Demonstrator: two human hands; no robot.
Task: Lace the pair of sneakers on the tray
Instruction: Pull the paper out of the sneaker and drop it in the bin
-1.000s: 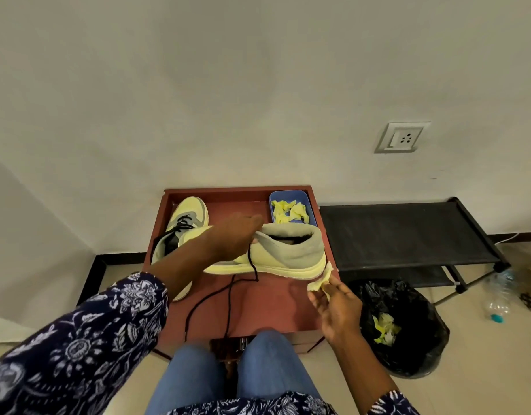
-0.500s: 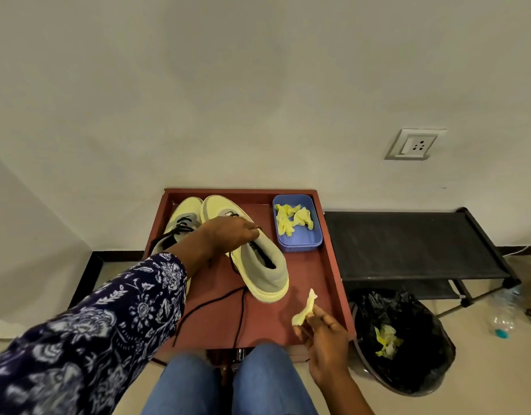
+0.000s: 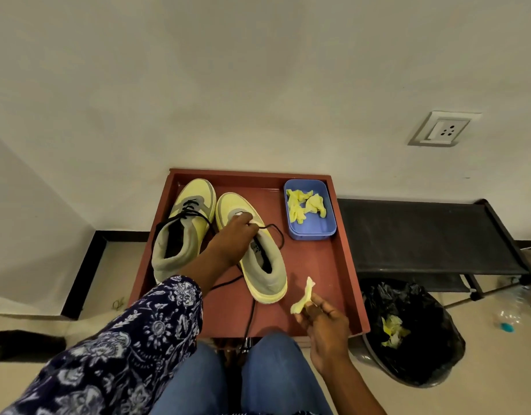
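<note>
Two yellow and grey sneakers stand side by side on the red-brown tray, toes toward the wall. The left sneaker has a black lace threaded through its eyelets. The right sneaker has a loose black lace that loops over its right side and trails down the tray toward my knees. My left hand rests on the right sneaker's tongue and pinches that lace. My right hand is at the tray's near right edge and pinches a crumpled yellow tissue.
A blue box with several yellow tissue wads sits at the tray's back right. A black low rack stands to the right. Below it a bin lined with a black bag holds yellow scraps. A plastic bottle lies on the floor.
My left hand has turned the right sneaker from lying across the tray to standing beside the left one, toe to the wall. My right hand with the tissue has come away from its heel.
</note>
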